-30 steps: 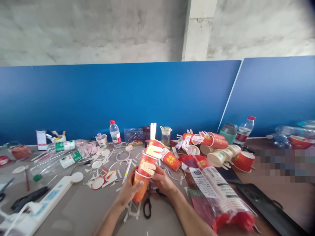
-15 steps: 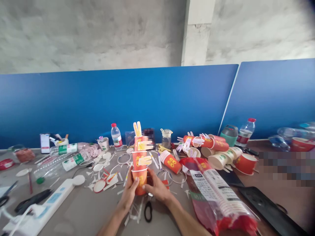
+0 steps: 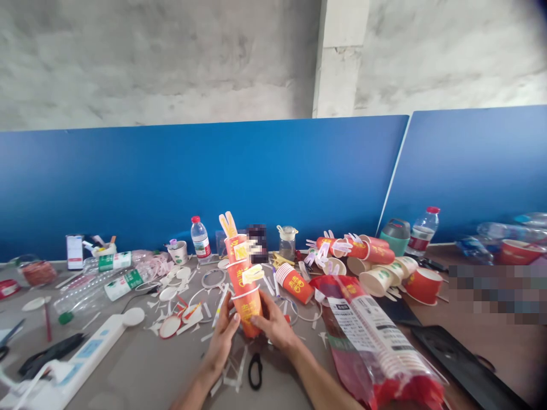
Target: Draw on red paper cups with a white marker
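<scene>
Between my two hands is a tower of red paper cups [image 3: 247, 307], stacked one on another and leaning left at the top. White and yellow paper cutouts [image 3: 228, 224] stick up from its top like two ears, and another pale cutout [image 3: 253, 274] juts out at the side. My left hand [image 3: 225, 330] curls round the left of the bottom cup, thumb at the front. From the right, my right hand [image 3: 273, 322] holds the same cup with its thumb across the front. Black-handled scissors [image 3: 255, 371] lie just below, their blades mostly hidden.
Paper scraps and white discs [image 3: 170, 327] are strewn to the left, beside a white power strip [image 3: 100, 347]. A plastic sleeve of cups [image 3: 376, 336] lies at right, with a nested cup stack [image 3: 294, 282] behind it. Water bottles [image 3: 200, 236] stand along the blue partition [image 3: 205, 171].
The cup tower has tipped from nearly upright to a leftward lean, its base shifting slightly right. Both hands still hold its bottom cup. The view has shifted slightly.
</scene>
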Available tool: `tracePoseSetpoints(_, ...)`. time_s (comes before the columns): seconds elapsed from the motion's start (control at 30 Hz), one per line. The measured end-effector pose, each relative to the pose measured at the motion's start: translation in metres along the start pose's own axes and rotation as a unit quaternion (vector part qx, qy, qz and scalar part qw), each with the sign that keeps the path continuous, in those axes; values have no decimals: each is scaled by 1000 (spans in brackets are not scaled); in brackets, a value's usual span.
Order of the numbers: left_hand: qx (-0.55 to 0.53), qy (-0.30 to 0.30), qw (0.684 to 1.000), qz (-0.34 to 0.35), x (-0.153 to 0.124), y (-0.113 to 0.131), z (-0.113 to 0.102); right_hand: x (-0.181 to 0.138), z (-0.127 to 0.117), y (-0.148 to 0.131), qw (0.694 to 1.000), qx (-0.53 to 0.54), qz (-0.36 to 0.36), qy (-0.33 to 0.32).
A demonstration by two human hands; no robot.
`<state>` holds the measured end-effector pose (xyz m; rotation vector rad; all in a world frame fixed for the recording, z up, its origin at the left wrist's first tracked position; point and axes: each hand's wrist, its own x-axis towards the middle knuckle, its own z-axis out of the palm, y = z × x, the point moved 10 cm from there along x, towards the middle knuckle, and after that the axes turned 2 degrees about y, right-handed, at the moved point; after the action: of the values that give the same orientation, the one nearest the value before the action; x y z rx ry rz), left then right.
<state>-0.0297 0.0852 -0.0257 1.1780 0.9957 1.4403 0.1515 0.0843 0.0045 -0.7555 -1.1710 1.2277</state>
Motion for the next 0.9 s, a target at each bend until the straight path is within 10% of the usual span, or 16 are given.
tracePoseSetpoints(0.23, 74, 49, 996, 23, 4, 2, -12, 2, -12, 1, 993, 97, 47, 53)
tracePoseSetpoints(0.57, 263, 74, 934, 228, 12, 33, -17, 9, -44, -19, 985, 75, -11, 154)
tracePoseSetpoints(0.9, 285, 78, 919, 262, 19, 53, -8, 23, -39, -38, 968, 16, -97, 230)
